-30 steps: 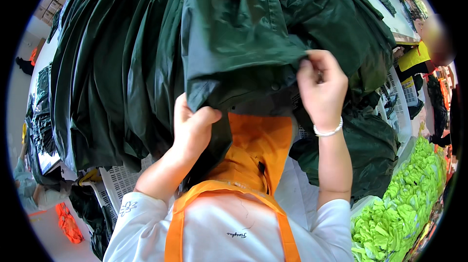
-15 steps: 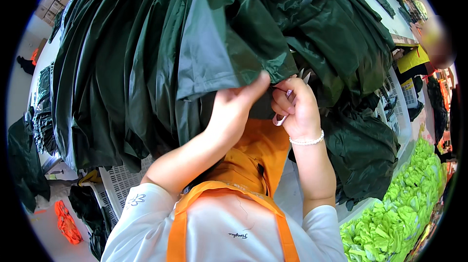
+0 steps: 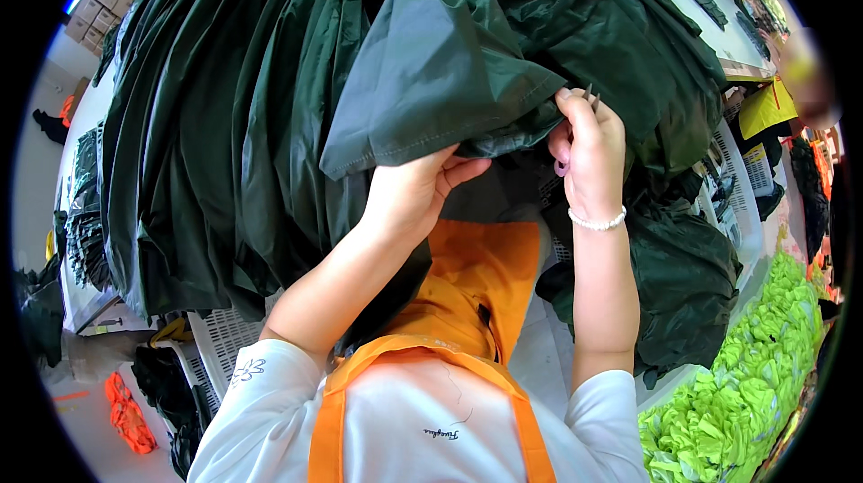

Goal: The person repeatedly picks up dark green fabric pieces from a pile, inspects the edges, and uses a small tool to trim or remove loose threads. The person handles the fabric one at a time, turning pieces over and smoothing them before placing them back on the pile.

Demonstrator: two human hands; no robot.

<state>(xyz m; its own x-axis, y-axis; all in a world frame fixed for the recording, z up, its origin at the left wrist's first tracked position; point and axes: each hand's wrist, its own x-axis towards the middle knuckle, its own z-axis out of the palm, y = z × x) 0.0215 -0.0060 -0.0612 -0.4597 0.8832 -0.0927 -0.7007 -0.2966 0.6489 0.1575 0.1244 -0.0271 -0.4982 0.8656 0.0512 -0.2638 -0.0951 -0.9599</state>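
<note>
A dark green coated-fabric garment piece (image 3: 422,96) with a stitched hem hangs in front of me. My left hand (image 3: 409,191) holds its lower edge from below; the fingers are partly hidden under the cloth and the thumb shows. At the hem's right end, my right hand (image 3: 589,146) pinches the fabric between thumb and forefinger. The same hand also grips small thread snips (image 3: 591,98); their pointed tips rise above the knuckles, and part of a pinkish handle shows near the curled fingers.
Many dark green garments (image 3: 207,141) hang in a thick row over the table before me. White perforated crates (image 3: 229,339) stand below. Bright lime-green cloth (image 3: 719,411) is heaped at lower right, an orange bundle (image 3: 129,415) lies lower left. Another person appears blurred at far right.
My right hand has moved right and upward with the snips, drawing the hem wider. My left hand has shifted slightly left, its thumb now off the top of the cloth.
</note>
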